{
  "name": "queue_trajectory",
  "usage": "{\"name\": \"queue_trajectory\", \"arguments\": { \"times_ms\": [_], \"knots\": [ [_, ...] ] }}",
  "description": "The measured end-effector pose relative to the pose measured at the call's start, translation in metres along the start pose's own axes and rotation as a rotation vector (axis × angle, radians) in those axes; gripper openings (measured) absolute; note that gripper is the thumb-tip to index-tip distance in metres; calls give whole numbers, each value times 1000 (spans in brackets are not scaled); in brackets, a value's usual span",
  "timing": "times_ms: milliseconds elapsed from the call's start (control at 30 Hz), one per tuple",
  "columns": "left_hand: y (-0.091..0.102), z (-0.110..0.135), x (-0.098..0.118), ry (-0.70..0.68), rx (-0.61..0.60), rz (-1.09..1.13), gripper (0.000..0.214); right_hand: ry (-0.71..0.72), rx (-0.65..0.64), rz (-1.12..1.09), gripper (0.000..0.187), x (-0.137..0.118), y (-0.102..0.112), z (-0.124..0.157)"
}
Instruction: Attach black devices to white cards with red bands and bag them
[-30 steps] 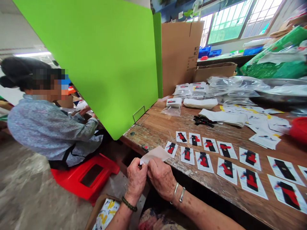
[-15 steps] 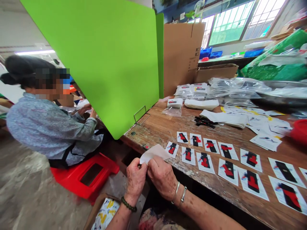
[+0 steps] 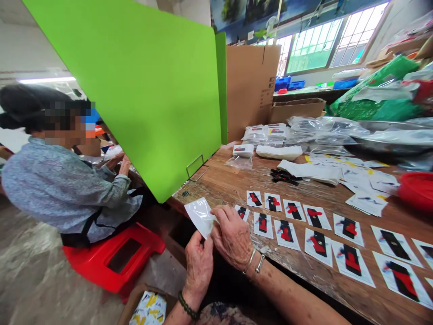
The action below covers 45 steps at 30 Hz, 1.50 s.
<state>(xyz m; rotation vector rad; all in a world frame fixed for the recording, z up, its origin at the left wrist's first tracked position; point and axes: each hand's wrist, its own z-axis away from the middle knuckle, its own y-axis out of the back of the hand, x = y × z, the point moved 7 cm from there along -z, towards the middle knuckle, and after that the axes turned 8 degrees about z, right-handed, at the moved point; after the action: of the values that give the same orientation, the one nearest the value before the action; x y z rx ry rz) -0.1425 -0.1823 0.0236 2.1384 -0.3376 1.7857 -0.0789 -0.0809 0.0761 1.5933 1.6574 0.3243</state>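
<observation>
Between both hands is a small glossy white plastic bag [image 3: 199,215], tilted up past the table's front edge. My left hand [image 3: 199,259] pinches its lower edge between thumb and fingers. My right hand [image 3: 233,234] is closed on its right side, fingers bent; whether anything is inside the bag I cannot tell. Right beside that hand, rows of white cards lie on the wooden table, each bearing black and red pieces, such as this card [image 3: 263,224]. One card [image 3: 241,211] is partly covered by my right hand.
A green divider panel [image 3: 145,99] stands at the left on a wire foot [image 3: 198,168]. Further back lie bagged packs [image 3: 265,132], white strips [image 3: 311,170], black strips [image 3: 283,176] and loose leaflets [image 3: 367,198]. A person [image 3: 67,180] sits on a red stool [image 3: 101,266]. Below is a box of packets [image 3: 149,309].
The bag has turned from lying nearly flat to standing tilted, its glossy face showing. My left hand has moved lower and to the right; the view has shifted slightly.
</observation>
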Motion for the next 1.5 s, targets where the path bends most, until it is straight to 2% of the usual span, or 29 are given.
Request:
{"name": "queue_trajectory", "arguments": {
  "times_ms": [67,133,200,267,333,400,500,600,733,867,1000,1100,1233,1333,1400,1500],
  "knots": [
    [-6,2,-13,93,-35,129,30,-63,-2,-152,29,5,-5,0],
    [-9,5,-19,125,-33,199,34,-109,3,-328,32,11,-11,0],
    [-12,9,-20,147,-49,235,33,-147,40,-462,34,18,-12,0],
    [-17,13,-17,201,-116,338,28,-199,110,-517,32,29,-8,-2],
    [-24,15,-10,294,-206,561,27,-233,160,-537,29,35,-3,-3],
    [-28,11,-1,392,-240,830,31,-228,145,-574,27,34,-1,-2],
    [-30,1,2,541,-154,1061,33,-214,73,-663,18,23,-6,4],
    [-36,-7,1,629,-64,1150,23,-282,96,-685,12,19,-11,11],
    [-49,-9,3,675,-11,1227,17,-426,200,-547,13,27,-11,17],
    [-56,-5,5,761,36,1258,19,-386,238,-408,26,31,-3,14],
    [-52,-5,7,749,69,1244,18,-357,239,-276,27,33,1,14],
    [-51,-9,6,671,48,1217,19,-382,200,-328,18,33,-6,17],
    [-50,-10,0,611,23,1157,24,-516,209,-425,21,44,-13,24],
    [-47,-7,1,595,48,1138,27,-623,69,-676,16,48,-31,26],
    [-46,-5,4,612,63,1149,28,-690,-23,-831,19,45,-42,29],
    [-44,-5,5,633,101,1136,24,-722,-81,-798,21,39,-46,34]
  ]
}}
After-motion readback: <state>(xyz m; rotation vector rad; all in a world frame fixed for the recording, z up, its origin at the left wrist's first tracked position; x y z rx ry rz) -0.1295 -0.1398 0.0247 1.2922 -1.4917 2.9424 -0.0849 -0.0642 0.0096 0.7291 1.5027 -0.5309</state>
